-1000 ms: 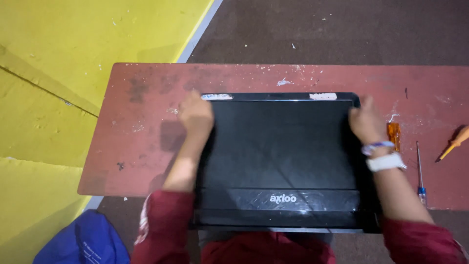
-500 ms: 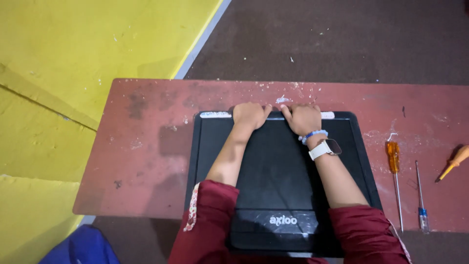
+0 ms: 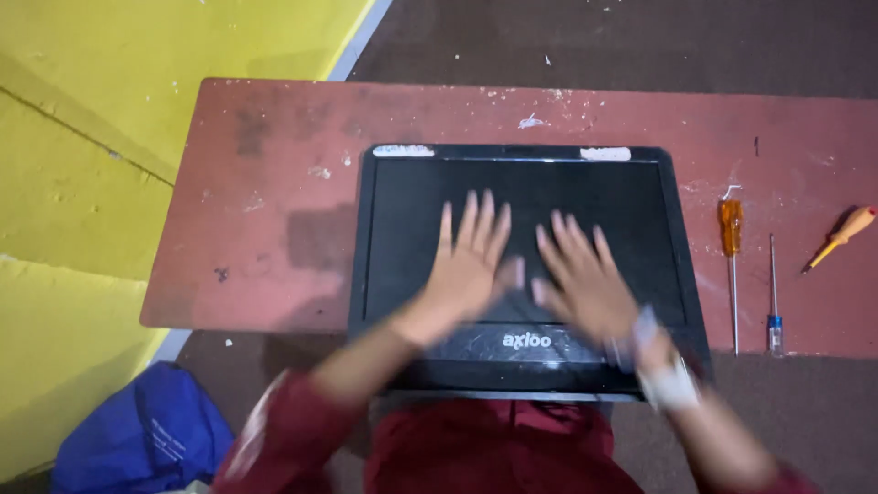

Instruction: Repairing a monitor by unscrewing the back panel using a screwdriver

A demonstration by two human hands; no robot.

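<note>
- Dark red sleeves enter from the near edge of the view; both forearms run up and away from the person onto the work.
- Black laptop screen panel point(image 3: 521, 183) lies flat, face up, on the table point(image 3: 265, 183). Its near edge overhangs the table's near edge toward the person's lap; its long axis runs left to right, square to the table.
- Left hand point(image 3: 471, 261) rests palm down on the glass, fingers spread wide and pointing away, holding nothing. It sits left of the panel's middle.
- Right hand point(image 3: 581, 279) lies just beside it, right of middle, likewise flat and spread, holding nothing. A pale watch point(image 3: 669, 384) sits on that wrist. Both hands are motion-blurred, so firm contact cannot be confirmed.
- The thumbs nearly meet over the panel's centre. Neither hand is nearer than the other: the panel lies directly beneath both and extends beyond them on all sides.
- Right of the panel, well apart from the right hand: an orange-handled screwdriver point(image 3: 730, 229), a thin blue-tipped screwdriver point(image 3: 774, 320), and a small orange screwdriver point(image 3: 846, 230) farther right.
- Blue bag point(image 3: 137, 430) on the floor, lower left.
- Far edge: two pale strips at the panel's top corners; yellow floor beyond, left.
</note>
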